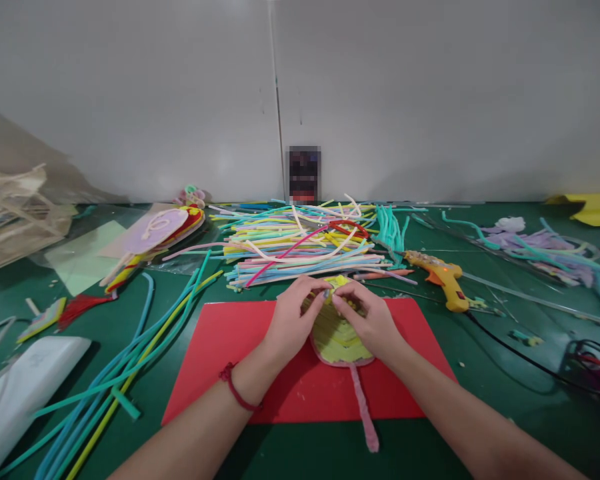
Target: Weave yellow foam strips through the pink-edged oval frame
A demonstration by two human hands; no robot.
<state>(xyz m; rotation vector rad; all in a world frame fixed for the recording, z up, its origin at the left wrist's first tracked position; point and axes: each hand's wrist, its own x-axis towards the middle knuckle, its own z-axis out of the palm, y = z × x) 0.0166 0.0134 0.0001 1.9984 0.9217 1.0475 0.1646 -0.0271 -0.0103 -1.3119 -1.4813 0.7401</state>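
A round yellow-green fan [337, 343] made of pipe cleaners, with a pink rim, lies on a red sheet [230, 360]. Its pink handle [364, 413] points toward me past the sheet's near edge. My left hand [300, 310] and my right hand [367, 313] meet over the fan's far part, each closed in a pinch. A bright yellow piece of pipe cleaner [338, 283] shows at their fingertips; its ends are hidden by the fingers. A red cord bracelet [237, 387] circles my left wrist.
Beyond the sheet lies a pile of coloured pipe cleaners [300, 250] with red-handled scissors [349, 229]. A yellow glue gun [445, 280] with a black cord lies right. Loose pipe cleaners [125, 367], a white device [35, 387] and a lilac fan [157, 230] are left.
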